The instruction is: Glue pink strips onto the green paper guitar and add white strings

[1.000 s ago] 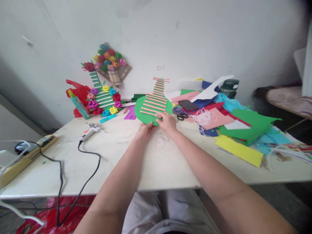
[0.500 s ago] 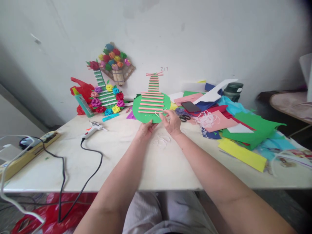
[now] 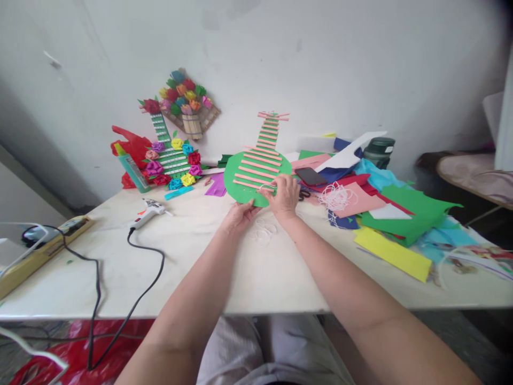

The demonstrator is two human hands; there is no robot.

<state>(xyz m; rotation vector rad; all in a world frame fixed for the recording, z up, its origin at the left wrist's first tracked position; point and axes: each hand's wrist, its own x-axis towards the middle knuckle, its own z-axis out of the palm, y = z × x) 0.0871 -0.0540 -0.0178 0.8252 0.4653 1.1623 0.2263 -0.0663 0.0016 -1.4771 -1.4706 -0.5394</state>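
Observation:
A green card cutout, round below with a long neck, stands tilted above the table with pink paper strips laid across it in rows. My left hand grips its bottom edge, thumb in front and fingers behind. At the lower right of the card, my right hand is closed on a white string, which curves over the lowest strips. The fingertips touch or nearly touch the card; exact contact is hidden. Loose loops of white string lie on the table below my hands.
A hot glue gun with a black cord lies left, near a power strip. Behind stand a glue bottle and a flower-decorated green piece. To the right are scissors, a phone, tangled string and coloured sheets.
The card has tilted, its neck now leaning right. My right hand has come in closer to the card, bringing the string against its lower strips. My left hand keeps its hold.

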